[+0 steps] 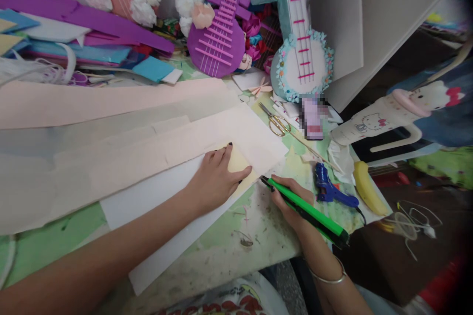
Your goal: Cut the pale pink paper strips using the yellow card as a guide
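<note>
My left hand (218,177) lies with its fingers spread on a small pale-yellow sheet (239,158), pressing it down. Under that sheet is a long pale-pink sheet (177,143), and a white sheet (162,251) reaches toward the table's near edge. In my right hand (291,202) is a green and black utility knife (308,209), my fingers wrapped round its body. The knife's front end points left, close to the yellow sheet's right corner and near my left thumb. Whether the tip touches the sheet I cannot tell.
Gold-handled scissors (279,124), a blue glue gun (332,189) and a banana (367,188) lie to the right. A white tumbler (373,120) leans at the table's right side. Behind stand a purple lute-shaped craft (218,34) and a light-blue one (301,59). Coloured foam strips (84,22) are piled back left.
</note>
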Tool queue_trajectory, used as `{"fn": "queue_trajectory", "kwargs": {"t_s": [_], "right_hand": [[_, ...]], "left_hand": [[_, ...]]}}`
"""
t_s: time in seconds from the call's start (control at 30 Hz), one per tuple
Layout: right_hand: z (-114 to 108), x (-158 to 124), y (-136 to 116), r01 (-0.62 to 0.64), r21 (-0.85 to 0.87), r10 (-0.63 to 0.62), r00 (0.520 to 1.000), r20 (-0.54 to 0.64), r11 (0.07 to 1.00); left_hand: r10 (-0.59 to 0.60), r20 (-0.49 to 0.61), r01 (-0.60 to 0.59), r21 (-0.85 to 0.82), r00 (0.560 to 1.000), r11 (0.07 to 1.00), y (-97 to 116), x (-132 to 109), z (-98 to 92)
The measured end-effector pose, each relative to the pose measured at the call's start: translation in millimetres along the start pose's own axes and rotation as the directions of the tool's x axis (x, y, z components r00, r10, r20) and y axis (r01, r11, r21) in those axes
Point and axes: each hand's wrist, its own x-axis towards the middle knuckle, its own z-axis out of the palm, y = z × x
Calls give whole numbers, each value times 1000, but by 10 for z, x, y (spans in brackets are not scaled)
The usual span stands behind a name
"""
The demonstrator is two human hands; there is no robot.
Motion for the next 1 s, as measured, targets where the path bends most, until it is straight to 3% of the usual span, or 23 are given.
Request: {"fn": "queue_trajectory", "kwargs": {"t_s": [0.27,0.4,0.53,0.63,0.87,1.0], "right_hand": [[-23,35,-32,24,-2,-23,999,48,1000],[-69,-29,0,-13,2,13,1000,-22,1000],[-98,13,35,-125,156,150,975,-161,980],[-109,265,-9,-171,339,237,957,-166,925],[47,1116,-273,-146,570,78,987,142,809],[381,1403,-362,-243,693,-36,932,361,679]], "left_hand": [[9,-1,-9,27,1000,1000,-6,5,2],[2,-4,-2,18,1000,1000,1,8,-10],[-10,-1,10,4,1000,1000,13,4,-12],[-18,-7,18,-9,1000,1000,28,-6,2],[3,-21,-1,79,1000,997,88,-41,33],[18,-12,-16,91,1000,996,96,-48,34]]}}
